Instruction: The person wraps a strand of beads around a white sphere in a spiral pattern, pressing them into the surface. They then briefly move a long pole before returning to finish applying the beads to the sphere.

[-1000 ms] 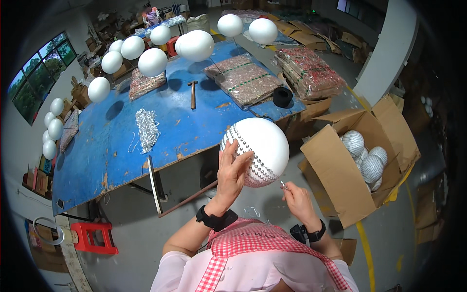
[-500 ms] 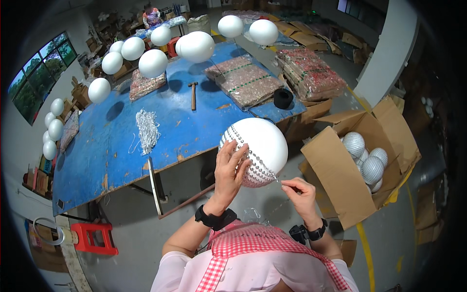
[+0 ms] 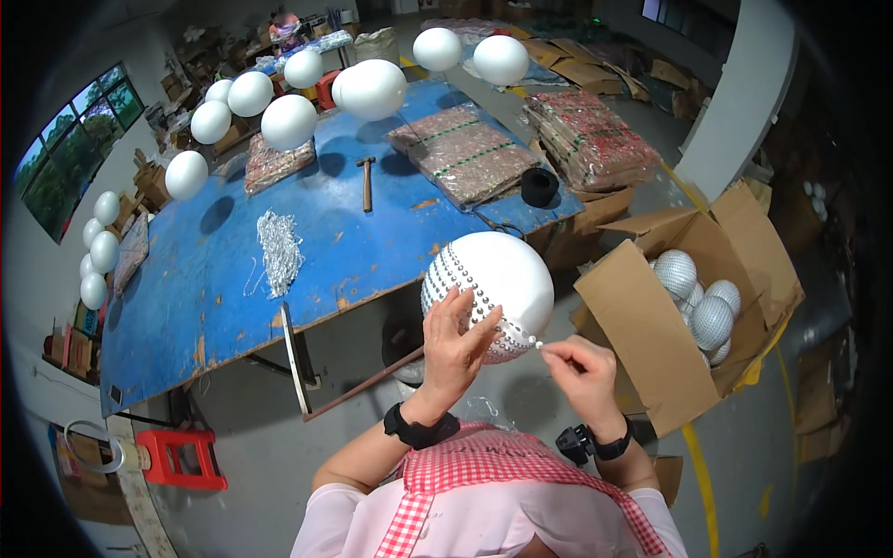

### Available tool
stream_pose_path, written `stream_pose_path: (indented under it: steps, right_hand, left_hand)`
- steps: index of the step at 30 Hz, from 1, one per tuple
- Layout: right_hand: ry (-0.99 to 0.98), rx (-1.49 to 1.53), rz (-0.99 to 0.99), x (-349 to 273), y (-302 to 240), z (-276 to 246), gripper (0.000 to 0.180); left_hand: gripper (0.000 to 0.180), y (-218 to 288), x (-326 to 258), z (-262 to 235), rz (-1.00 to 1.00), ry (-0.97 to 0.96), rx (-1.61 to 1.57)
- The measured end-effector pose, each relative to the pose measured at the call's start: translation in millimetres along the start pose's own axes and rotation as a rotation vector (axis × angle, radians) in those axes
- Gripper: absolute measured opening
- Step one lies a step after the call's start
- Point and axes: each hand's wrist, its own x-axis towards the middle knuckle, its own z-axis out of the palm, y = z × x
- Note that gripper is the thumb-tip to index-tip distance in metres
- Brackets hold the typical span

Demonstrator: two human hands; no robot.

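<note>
Ball point(image 3: 517, 268) is held near the table point(image 3: 344, 251), steadied by the left hand point(image 3: 454, 358), fingers spread; the strand point(image 3: 539, 345) is pinched by the right hand point(image 3: 584, 370). Lower-left side is beaded; upper right remains bare.

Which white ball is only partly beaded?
The large white ball against the left hand; plain white balls are above the blue wooden table, silvery patterned balls in the brown cardboard box.
</note>
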Motion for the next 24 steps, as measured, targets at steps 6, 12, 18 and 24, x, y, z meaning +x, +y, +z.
stream_pose_path:
  steps: [6, 12, 18, 24]
  right_hand:
    - [-0.008, 0.003, 0.068, 2, -4, 10, 0.029]
    - [0.049, -0.492, -0.123, 1, 17, 10, 0.015]
    - [-0.029, 0.131, 0.275, -13, 21, 20, 0.009]
    - [0.149, 0.224, -0.006, -11, 12, 5, 0.019]
  left_hand:
    - [0.043, -3, -1, 2, -0.003, 0.062, -0.017]
    - [0.042, -3, -2, 0, 0.035, 0.045, 0.021]
    - [0.042, -4, -1, 1, 0.03, 0.054, 0.009]
    - [0.041, -4, -1, 1, 0.047, 0.048, 0.023]
